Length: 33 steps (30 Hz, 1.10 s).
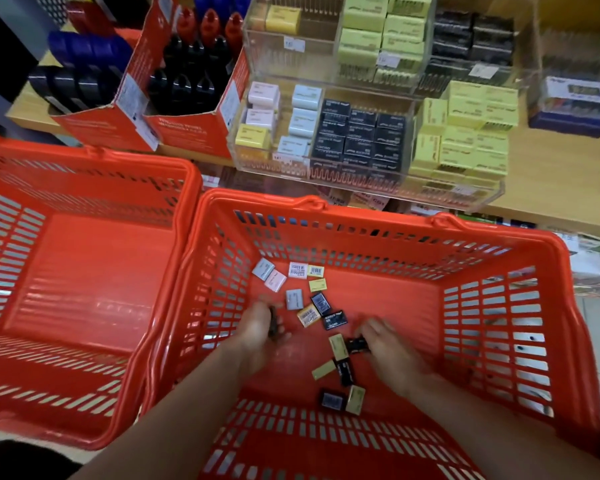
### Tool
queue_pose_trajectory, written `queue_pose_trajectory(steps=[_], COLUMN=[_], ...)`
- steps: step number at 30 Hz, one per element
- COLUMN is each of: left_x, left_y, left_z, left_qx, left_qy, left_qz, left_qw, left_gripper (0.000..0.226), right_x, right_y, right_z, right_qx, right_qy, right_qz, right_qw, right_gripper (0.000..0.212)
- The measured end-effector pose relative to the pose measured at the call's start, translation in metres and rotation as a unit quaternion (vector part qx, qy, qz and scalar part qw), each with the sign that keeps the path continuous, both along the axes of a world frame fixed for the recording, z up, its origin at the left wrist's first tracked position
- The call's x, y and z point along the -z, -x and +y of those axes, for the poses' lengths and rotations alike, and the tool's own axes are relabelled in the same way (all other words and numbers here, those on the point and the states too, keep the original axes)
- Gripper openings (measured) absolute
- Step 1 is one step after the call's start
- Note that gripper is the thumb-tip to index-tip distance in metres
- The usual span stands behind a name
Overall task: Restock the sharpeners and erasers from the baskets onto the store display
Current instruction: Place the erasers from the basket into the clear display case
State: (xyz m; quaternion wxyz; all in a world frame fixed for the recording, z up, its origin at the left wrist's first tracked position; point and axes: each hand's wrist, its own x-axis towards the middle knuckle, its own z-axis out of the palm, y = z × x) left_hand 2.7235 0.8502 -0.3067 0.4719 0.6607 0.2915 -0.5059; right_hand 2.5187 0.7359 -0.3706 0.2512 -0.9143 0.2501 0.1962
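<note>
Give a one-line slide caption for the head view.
Both hands, left and right, gather black erasers inside the right red basket.

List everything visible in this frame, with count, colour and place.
Baskets: two, red; left one bare inside, right one holds erasers.
Loose erasers: about sixteen; black, yellow, pale blue, pink; on right basket floor.
Display trays: clear acrylic, on shelf; stacked black, yellow, pastel erasers.
Red carton: one, shelf left, holding red and black bottles.
Blue box: one, shelf far right.
Left hand: in right basket, grips dark item.
Right hand: in right basket, grips black eraser.
</note>
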Motion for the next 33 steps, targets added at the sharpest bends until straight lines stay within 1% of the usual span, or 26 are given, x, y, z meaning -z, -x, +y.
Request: queue_pose_trajectory(steps=[2,3,4,5,7,9,11,12,13,15,16,18,19,21,23,24,26,27,28,29,30,31,33], left_x=[0.000,0.001,0.002,0.003,0.003,0.006,0.004,0.004,0.003,-0.001,-0.005,-0.015,-0.020,-0.033,-0.058,-0.072,-0.103,-0.121,-0.139,-0.157,-0.175,-0.195,-0.226], left_y=[-0.001,0.000,0.000,0.000,0.002,0.003,0.004,0.005,0.004,0.003,0.003,0.000,-0.001,-0.005,-0.005,-0.005,-0.003,-0.002,0.000,0.000,0.001,0.003,0.007], left_z=[-0.001,-0.001,0.001,0.002,0.005,0.008,0.010,0.011,0.011,0.009,0.007,0.003,-0.001,-0.007,-0.016,-0.021,-0.031,-0.035,-0.039,-0.043,-0.048,-0.052,-0.059], left_qx=[-0.024,-0.016,-0.001,0.016,0.044,0.061,0.073,0.080,0.092,0.134,0.172,0.266,0.307,0.354,0.370,0.376,0.382,0.377,0.363,0.341,0.312,0.278,0.216], left_qy=[0.022,0.034,0.045,0.052,0.053,0.038,0.028,0.029,0.032,0.032,0.030,0.051,0.076,0.115,0.137,0.149,0.169,0.180,0.200,0.224,0.254,0.285,0.334], left_qz=[0.018,0.013,0.000,-0.017,-0.048,-0.058,-0.055,-0.054,-0.053,-0.069,-0.094,-0.163,-0.193,-0.241,-0.265,-0.273,-0.290,-0.291,-0.274,-0.239,-0.193,-0.143,-0.072], left_qw=[0.999,0.999,0.999,0.998,0.996,0.996,0.995,0.995,0.994,0.988,0.980,0.949,0.929,0.896,0.880,0.873,0.861,0.860,0.868,0.881,0.895,0.906,0.915], left_gripper=[0.021,0.018,0.015,0.013,0.011,0.008,0.005,0.006,0.012,0.025,0.028,0.031,0.031,0.031,0.026,0.021,0.018,0.020,0.024,0.027,0.028,0.024,0.008], right_x=[0.000,0.000,-0.001,-0.002,-0.003,-0.001,0.004,0.006,0.008,0.007,0.005,-0.009,-0.019,-0.047,-0.077,-0.093,-0.130,-0.149,-0.168,-0.187,-0.204,-0.222,-0.253], right_y=[0.003,0.002,-0.001,-0.007,-0.023,-0.039,-0.049,-0.051,-0.053,-0.053,-0.052,-0.047,-0.044,-0.040,-0.039,-0.039,-0.042,-0.045,-0.047,-0.048,-0.049,-0.049,-0.048], right_z=[-0.001,-0.002,-0.004,-0.004,-0.001,0.004,0.010,0.012,0.012,0.008,0.005,-0.003,-0.007,-0.014,-0.016,-0.015,-0.013,-0.012,-0.012,-0.012,-0.014,-0.016,-0.022], right_qx=[0.125,0.181,0.199,0.179,0.092,0.037,0.020,0.019,0.026,0.035,0.051,0.129,0.183,0.282,0.345,0.370,0.419,0.433,0.436,0.428,0.413,0.398,0.370], right_qy=[-0.019,-0.019,-0.007,0.010,0.036,0.039,0.051,0.061,0.061,0.047,0.034,-0.001,-0.016,-0.045,-0.071,-0.100,-0.186,-0.218,-0.230,-0.228,-0.220,-0.216,-0.205], right_qz=[-0.048,-0.082,-0.113,-0.133,-0.155,-0.134,-0.114,-0.117,-0.114,-0.103,-0.097,-0.110,-0.131,-0.174,-0.208,-0.233,-0.299,-0.330,-0.356,-0.373,-0.385,-0.395,-0.405], right_qw=[0.991,0.980,0.973,0.975,0.983,0.990,0.992,0.991,0.991,0.993,0.993,0.986,0.974,0.942,0.912,0.894,0.837,0.810,0.794,0.791,0.796,0.799,0.811], right_gripper=[0.030,0.028,0.028,0.029,0.030,0.039,0.050,0.051,0.049,0.039,0.034,0.032,0.034,0.036,0.034,0.031,0.028,0.027,0.027,0.028,0.028,0.027,0.028])
